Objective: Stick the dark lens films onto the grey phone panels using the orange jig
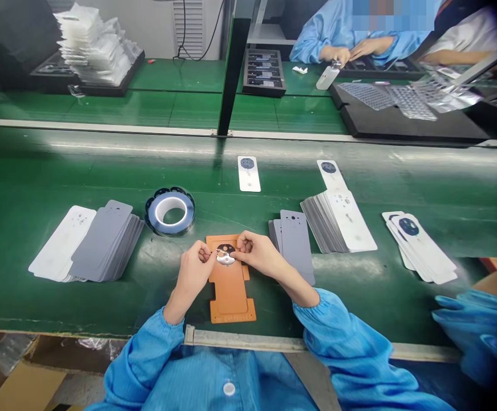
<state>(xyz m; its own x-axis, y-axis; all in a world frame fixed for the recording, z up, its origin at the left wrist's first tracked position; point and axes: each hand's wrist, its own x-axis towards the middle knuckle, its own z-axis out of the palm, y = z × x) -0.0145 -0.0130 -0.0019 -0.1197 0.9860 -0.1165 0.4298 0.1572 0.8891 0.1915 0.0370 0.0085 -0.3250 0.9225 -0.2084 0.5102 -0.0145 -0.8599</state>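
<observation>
An orange jig (232, 294) lies flat on the green bench in front of me, long side towards me. Over its far end is a round film with holes (225, 257), part black and part shiny silver. My left hand (194, 267) pinches the film's left edge between thumb and forefinger. At its right edge my right hand (260, 253) is closed the same way, other fingers curled. The fingertips hide both edges. Whether the film touches the jig I cannot tell. Left of the jig stands a roll of dark film stickers (154, 212) on a white core.
Grey panels (102, 240) and white panels (60, 242) lie fanned at left. At right are more grey panels (295, 242), a white stack (351, 222) and panels with black round films (430, 251). A black post (233, 74) rises behind; a co-worker's hands (351, 52) work beyond.
</observation>
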